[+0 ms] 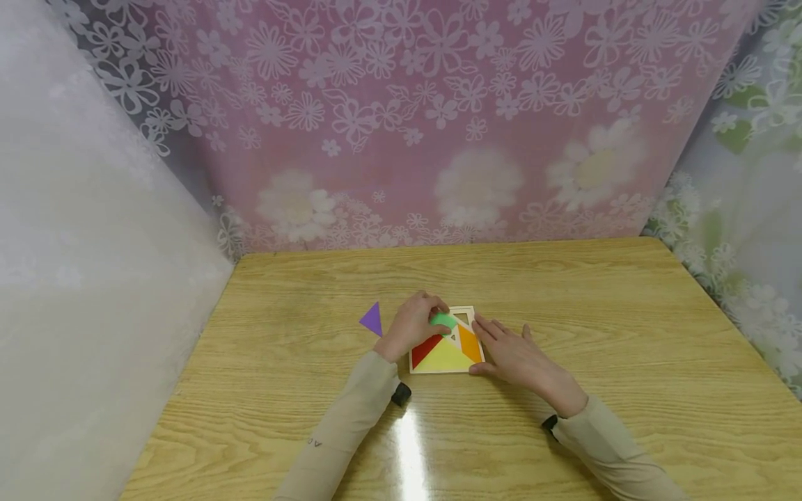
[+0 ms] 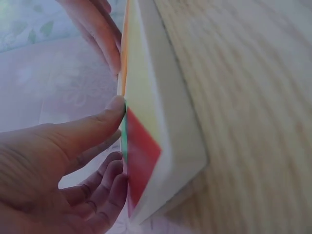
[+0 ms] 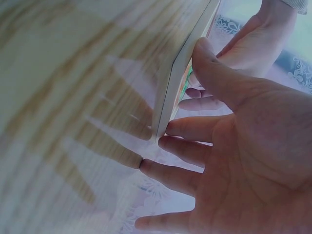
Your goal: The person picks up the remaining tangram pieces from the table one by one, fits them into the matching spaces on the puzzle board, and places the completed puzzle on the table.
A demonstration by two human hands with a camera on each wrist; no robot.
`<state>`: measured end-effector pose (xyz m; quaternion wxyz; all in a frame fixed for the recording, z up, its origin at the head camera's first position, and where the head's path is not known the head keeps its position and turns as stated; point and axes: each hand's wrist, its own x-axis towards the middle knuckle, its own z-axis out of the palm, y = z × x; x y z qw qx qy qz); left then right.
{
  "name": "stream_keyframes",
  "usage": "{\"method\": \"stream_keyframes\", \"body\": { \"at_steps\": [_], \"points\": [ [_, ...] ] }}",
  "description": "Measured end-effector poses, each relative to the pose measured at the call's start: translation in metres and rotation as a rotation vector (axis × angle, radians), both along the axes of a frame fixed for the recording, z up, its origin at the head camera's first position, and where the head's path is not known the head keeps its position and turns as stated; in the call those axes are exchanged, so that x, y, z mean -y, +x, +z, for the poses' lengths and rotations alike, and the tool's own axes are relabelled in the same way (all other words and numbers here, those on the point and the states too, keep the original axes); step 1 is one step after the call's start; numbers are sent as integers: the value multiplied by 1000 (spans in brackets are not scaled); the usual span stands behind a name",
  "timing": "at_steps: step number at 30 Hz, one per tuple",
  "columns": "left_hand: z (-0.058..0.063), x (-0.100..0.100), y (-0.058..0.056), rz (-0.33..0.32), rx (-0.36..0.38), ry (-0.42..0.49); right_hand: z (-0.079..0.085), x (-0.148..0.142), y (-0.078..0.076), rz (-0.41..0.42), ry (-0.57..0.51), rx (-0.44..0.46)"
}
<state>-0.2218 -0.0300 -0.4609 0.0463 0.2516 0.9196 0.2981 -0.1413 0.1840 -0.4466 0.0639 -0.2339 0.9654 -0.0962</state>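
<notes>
A tangram board (image 1: 438, 372) with a pale wooden frame lies on the table. Red (image 1: 424, 351) and yellow (image 1: 446, 358) pieces sit in it, beside an orange parallelogram (image 1: 470, 344). Over its upper left part, my left hand (image 1: 410, 321) pinches a green tangram piece (image 1: 443, 321) between thumb and fingers, right at the board's surface. My right hand (image 1: 516, 355) steadies the board's right side with fairly straight, spread fingers, its thumb at the near right corner. The right wrist view shows fingertips (image 3: 171, 127) against the board's edge. Part of the green piece is hidden under the left fingers.
A purple triangle (image 1: 372, 319) lies on the wooden table (image 1: 282, 390) left of the board, close to the left wrist. Flowered cloth (image 1: 388, 139) hangs behind the table's far edge, with more cloth along both sides.
</notes>
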Motion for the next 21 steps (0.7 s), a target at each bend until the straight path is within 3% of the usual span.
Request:
{"method": "stream_keyframes", "body": {
  "at_steps": [7, 13, 21],
  "points": [
    [4, 7, -4, 19, -69, 33, -1, 1, -1, -9, 10, 13],
    [21, 25, -3, 74, -77, 109, 1, 2, -1, -19, 10, 37],
    [38, 52, 6, 115, -111, 107, 1, 2, 0, -3, 2, 25]
  ]
}}
